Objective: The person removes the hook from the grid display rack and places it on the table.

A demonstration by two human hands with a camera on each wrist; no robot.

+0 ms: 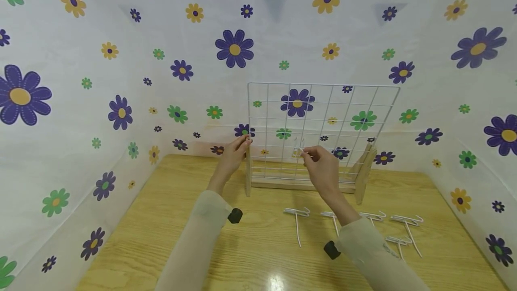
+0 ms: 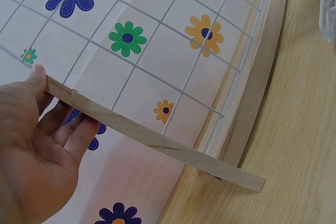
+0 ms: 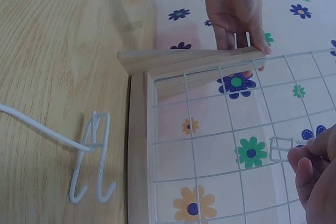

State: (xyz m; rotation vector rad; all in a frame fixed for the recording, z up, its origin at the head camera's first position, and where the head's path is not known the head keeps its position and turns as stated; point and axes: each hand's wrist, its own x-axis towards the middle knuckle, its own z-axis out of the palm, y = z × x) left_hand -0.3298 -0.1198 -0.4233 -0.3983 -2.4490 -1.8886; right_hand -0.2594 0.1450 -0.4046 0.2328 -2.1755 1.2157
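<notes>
A white wire grid panel [image 1: 323,85] stands upright in a wooden stand [image 1: 248,172]. My left hand [image 1: 232,158] grips the upper end of the stand's left post [image 2: 157,139], thumb on one side and fingers on the other in the left wrist view. In front of the grid's middle, my right hand [image 1: 324,169] pinches a white wire hook [image 3: 281,149] between thumb and fingertips. The hook's doubled end overlaps the grid wires, while the fingers hide much of its stem.
Several more white wire hooks [image 1: 297,226] lie on the wood-grain table [image 1: 161,237] in front of the stand, some partly behind the right forearm. A flower-patterned white sheet [image 1: 194,48] encloses the back and both sides.
</notes>
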